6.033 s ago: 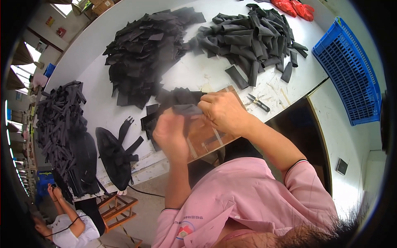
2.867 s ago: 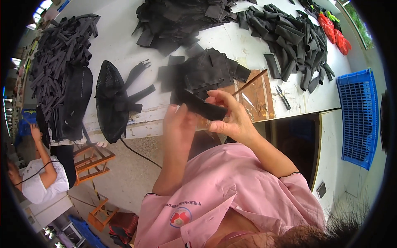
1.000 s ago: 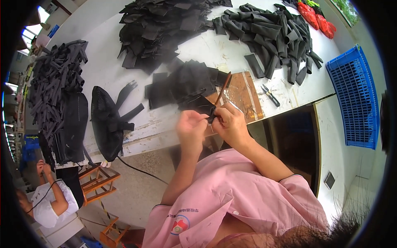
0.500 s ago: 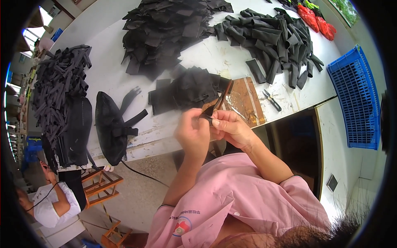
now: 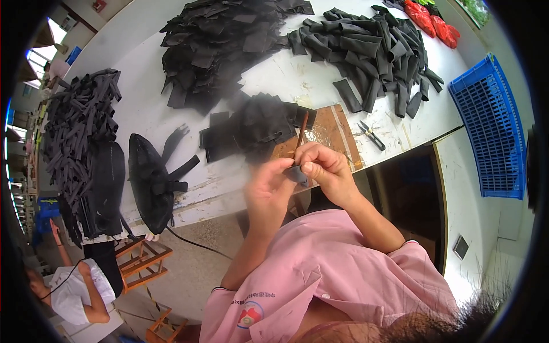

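A small black piece (image 5: 297,173) is pinched between the left hand (image 5: 269,188) and the right hand (image 5: 323,168), both closed narrowly on it just above the near edge of the counter (image 5: 143,94). A thin brown stick (image 5: 300,134) is also gripped in the right hand and is held upright, its upper end rising over the wooden board (image 5: 334,134) that lies on the counter directly behind the hands.

The counter is white, scuffed and stained, and is bent by the lens. A low stack of flat black pieces (image 5: 251,126) is set just left of the board. A larger heap of flat black pieces (image 5: 220,46) is spread farther back, and a heap of rolled black strips (image 5: 372,48) is piled to its right. Small scissors (image 5: 372,135) are laid just right of the board. Red items (image 5: 432,23) are seen at the far right corner. A black bag-like shell with straps (image 5: 151,180) lies at the near left edge, and long black strips (image 5: 80,126) are piled beyond it.

A blue plastic crate (image 5: 494,128) stands to the right of the counter. Wooden stools (image 5: 143,263) are seen on the concrete floor (image 5: 194,274) below, and another person (image 5: 74,286) in white is seated at the lower left.
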`<state>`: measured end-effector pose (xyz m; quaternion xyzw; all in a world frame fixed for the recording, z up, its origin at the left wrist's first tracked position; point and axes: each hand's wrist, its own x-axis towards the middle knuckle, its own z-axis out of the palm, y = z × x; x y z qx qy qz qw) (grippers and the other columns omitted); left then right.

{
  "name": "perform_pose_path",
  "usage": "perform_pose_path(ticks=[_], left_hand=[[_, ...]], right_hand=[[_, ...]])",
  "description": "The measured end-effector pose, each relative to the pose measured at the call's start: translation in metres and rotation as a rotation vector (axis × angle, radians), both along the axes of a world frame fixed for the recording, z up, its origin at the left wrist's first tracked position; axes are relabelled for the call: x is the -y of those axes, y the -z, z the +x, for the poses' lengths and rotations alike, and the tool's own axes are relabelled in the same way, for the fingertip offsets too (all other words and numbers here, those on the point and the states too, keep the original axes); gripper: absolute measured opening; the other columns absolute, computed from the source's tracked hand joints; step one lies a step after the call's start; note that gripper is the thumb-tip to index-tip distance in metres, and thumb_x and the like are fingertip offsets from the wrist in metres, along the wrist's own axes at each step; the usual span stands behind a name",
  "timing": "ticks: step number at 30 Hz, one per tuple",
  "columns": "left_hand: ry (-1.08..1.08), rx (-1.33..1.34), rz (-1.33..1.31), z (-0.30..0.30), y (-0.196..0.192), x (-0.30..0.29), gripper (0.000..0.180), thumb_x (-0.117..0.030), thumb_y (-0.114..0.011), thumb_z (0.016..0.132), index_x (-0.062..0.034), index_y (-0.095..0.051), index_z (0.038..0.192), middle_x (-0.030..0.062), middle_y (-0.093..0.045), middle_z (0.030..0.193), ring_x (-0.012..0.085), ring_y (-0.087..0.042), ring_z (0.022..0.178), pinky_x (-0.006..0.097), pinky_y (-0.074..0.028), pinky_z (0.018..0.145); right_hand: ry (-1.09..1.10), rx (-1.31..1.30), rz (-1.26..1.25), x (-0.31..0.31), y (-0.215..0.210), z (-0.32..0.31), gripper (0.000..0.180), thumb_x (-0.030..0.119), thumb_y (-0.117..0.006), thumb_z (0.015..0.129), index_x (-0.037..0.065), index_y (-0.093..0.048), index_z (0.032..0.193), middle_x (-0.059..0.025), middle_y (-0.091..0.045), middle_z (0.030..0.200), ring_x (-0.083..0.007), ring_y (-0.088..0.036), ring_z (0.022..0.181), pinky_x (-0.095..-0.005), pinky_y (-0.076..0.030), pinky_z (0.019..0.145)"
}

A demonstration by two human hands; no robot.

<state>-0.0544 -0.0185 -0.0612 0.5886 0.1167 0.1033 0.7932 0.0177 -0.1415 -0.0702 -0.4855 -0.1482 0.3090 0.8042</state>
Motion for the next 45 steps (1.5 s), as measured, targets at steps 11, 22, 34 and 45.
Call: perform_pose_path(ticks=[11, 22, 34, 45], left_hand=[[0.339, 0.215, -0.831, 0.045, -0.071, -0.016, 0.012, 0.003, -0.050, 0.080, 0.0025, -0.048, 0.092, 0.0145, -0.056, 0.080, 0.0025, -0.038, 0.041, 0.015, -0.024, 0.034], [0.313, -0.179, -1.166, 0.068, 0.026, -0.028, 0.015, -0.009, -0.045, 0.087, -0.0051, -0.055, 0.097, 0.0034, -0.057, 0.072, 0.0011, -0.024, 0.034, 0.016, -0.017, 0.030], [0.027, 0.017, -0.455, 0.050, 0.014, -0.007, 0.022, -0.006, -0.056, 0.081, 0.0001, -0.046, 0.099, 0.0037, -0.057, 0.080, -0.0003, -0.036, 0.044, 0.014, -0.027, 0.035], [0.050, 0.438, 0.421, 0.071, -0.031, -0.028, 0.008, -0.001, -0.057, 0.079, 0.0034, -0.057, 0.086, 0.0091, -0.059, 0.089, 0.0123, -0.053, 0.079, 0.024, -0.041, 0.078]], right_hand=[[0.100, 0.409, -0.272, 0.000, -0.088, 0.031, 0.021, 0.020, -0.053, 0.085, 0.002, -0.052, 0.075, 0.0022, -0.043, 0.064, -0.0056, -0.043, 0.058, -0.0190, -0.038, 0.049], [-0.178, -0.184, -0.055, 0.002, 0.005, 0.062, 0.026, 0.028, -0.056, 0.084, 0.005, -0.052, 0.073, 0.0020, -0.042, 0.061, -0.0056, -0.035, 0.054, -0.0174, -0.027, 0.046], [-0.356, -0.032, 0.031, -0.005, 0.022, 0.077, 0.018, 0.023, -0.058, 0.082, 0.005, -0.056, 0.079, 0.0033, -0.052, 0.068, -0.0034, -0.045, 0.058, -0.0157, -0.036, 0.052], [0.066, 0.799, -0.396, 0.005, -0.035, 0.071, 0.040, 0.041, -0.058, 0.077, 0.002, -0.056, 0.085, -0.0036, -0.052, 0.069, -0.0146, -0.050, 0.065, -0.0269, -0.041, 0.056]])
